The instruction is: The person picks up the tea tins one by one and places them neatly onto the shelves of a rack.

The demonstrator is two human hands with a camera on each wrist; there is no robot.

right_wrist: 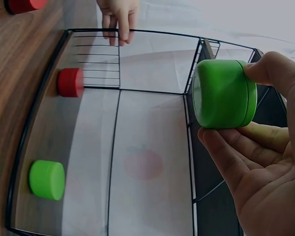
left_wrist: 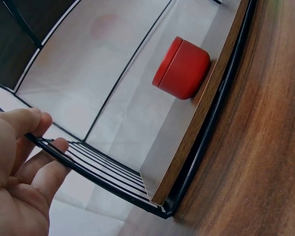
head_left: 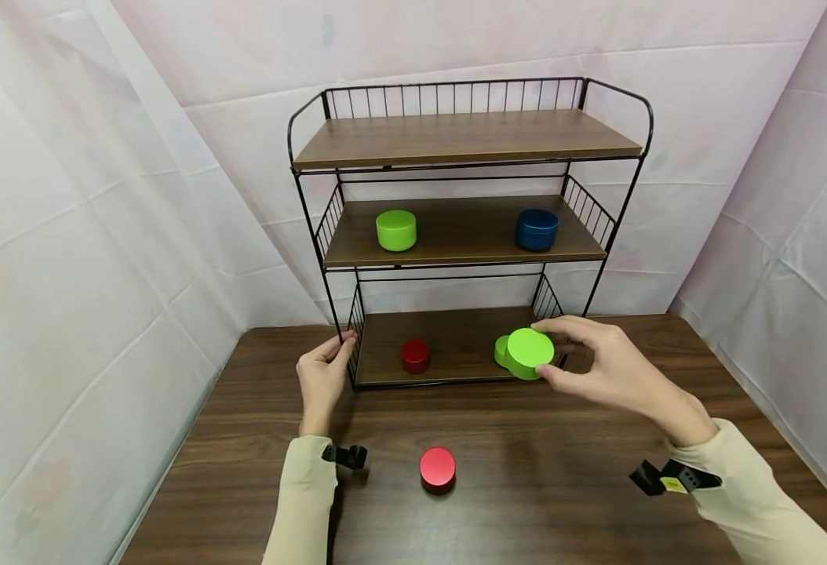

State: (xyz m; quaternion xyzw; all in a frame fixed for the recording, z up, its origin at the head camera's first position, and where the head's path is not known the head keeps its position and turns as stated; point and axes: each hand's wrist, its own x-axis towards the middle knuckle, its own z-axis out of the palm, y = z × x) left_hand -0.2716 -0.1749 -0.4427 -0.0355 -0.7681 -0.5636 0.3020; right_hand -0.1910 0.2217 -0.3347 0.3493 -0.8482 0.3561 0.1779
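Observation:
My right hand holds a round green tin between thumb and fingers, in front of the bottom shelf's right end. Behind it, a second green tin stands on that shelf, partly hidden in the head view. With its fingertips, my left hand pinches the black wire frame at the rack's lower left side; the left wrist view shows its fingers around the wire. A red tin stands on the bottom shelf, left of centre. Another red tin sits on the table before the rack.
The three-tier rack has a bare brown top shelf. On the middle shelf stand a green tin at left and a dark blue tin at right. White cloth hangs behind and beside the wooden table.

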